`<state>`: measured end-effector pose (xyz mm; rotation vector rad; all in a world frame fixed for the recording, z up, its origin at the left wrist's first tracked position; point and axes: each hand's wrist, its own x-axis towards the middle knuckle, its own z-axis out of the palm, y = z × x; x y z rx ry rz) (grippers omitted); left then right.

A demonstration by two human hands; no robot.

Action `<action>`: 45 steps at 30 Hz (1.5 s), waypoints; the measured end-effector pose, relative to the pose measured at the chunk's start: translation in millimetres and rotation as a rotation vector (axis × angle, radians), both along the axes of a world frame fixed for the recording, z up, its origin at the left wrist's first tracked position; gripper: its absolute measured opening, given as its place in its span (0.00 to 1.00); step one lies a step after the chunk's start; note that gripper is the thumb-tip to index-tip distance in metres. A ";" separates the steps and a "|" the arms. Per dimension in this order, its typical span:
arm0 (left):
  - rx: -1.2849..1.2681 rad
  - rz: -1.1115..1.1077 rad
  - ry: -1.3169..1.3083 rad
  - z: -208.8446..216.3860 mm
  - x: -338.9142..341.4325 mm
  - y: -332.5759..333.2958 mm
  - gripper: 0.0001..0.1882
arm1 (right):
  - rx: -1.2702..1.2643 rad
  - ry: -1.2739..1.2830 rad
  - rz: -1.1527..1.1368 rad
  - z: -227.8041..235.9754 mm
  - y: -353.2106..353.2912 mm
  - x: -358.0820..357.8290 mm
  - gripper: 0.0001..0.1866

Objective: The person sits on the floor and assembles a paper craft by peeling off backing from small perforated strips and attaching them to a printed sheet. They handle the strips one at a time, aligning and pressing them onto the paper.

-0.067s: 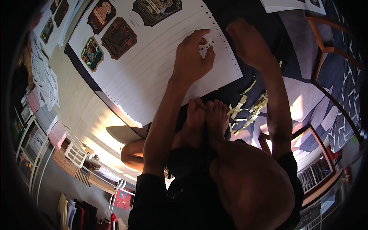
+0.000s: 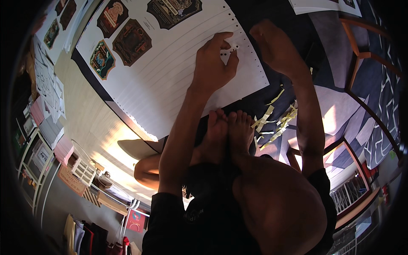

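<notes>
My left hand [image 2: 213, 63] rests on a large white sheet [image 2: 178, 76]. Its thumb and forefinger are spread in a curve around small white bits with black dots [image 2: 235, 46]; whether it touches them I cannot tell. Dark ornate label-shaped prints [image 2: 132, 42] lie across the sheet's far left part, and a row of black dots runs along its right edge. Just beyond that edge, over a dark surface, hangs my right hand [image 2: 274, 46]. Its fingers are curled together in shadow, and anything in them is hidden.
Torn yellowish strips [image 2: 280, 121] lie right of my bare feet [image 2: 229, 123]. Wooden chair frames [image 2: 361, 55] stand at the right. Another printed sheet [image 2: 325, 6] is at the far right, and a shelf [image 2: 38, 170] with papers stands at the left.
The dotted white bits by my left thumb and forefinger look slightly shifted. Both hands stay in nearly the same place.
</notes>
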<state>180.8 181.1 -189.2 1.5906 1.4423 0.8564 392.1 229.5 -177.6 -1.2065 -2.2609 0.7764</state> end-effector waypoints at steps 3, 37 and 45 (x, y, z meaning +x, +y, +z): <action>-0.076 0.079 -0.181 1.1 1.8 0.3 0.21 | -0.285 0.235 -0.184 11.8 -6.8 -9.4 0.04; 0.158 0.053 0.124 -16.3 4.5 5.5 0.23 | -0.145 0.263 -0.476 -36.8 -33.7 -34.8 0.03; 0.113 -0.077 0.282 -19.3 8.9 4.1 0.27 | -0.053 0.108 -0.419 -46.2 -22.5 -36.8 0.05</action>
